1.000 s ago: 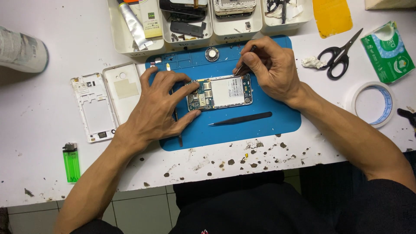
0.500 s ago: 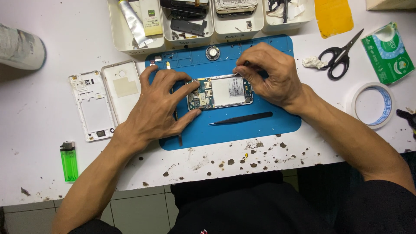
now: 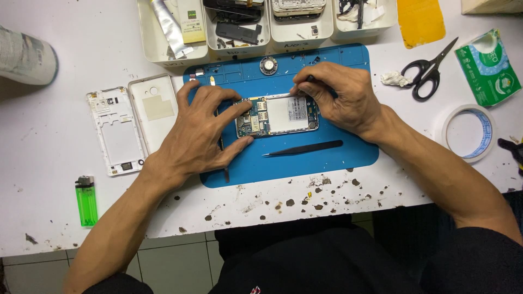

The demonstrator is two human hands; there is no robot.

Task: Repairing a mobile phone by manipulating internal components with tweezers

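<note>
An opened phone (image 3: 277, 116) with bare circuit board and silver battery lies on a blue work mat (image 3: 305, 158). My left hand (image 3: 199, 130) rests on the mat and pinches the phone's left end between thumb and fingers. My right hand (image 3: 340, 98) sits over the phone's upper right corner, fingers closed on a small dark tool whose tip touches the phone's top edge. Black tweezers (image 3: 305, 148) lie on the mat just below the phone.
A white phone frame (image 3: 114, 133) and back cover (image 3: 153, 109) lie left of the mat. White parts trays (image 3: 163, 51) line the back. Scissors (image 3: 430, 68), a tape roll (image 3: 468, 133), a green packet (image 3: 487, 68) sit at right, a green lighter (image 3: 86, 201) at front left.
My right hand has shifted slightly along the phone's top edge. My left hand keeps its hold on the phone's left end.
</note>
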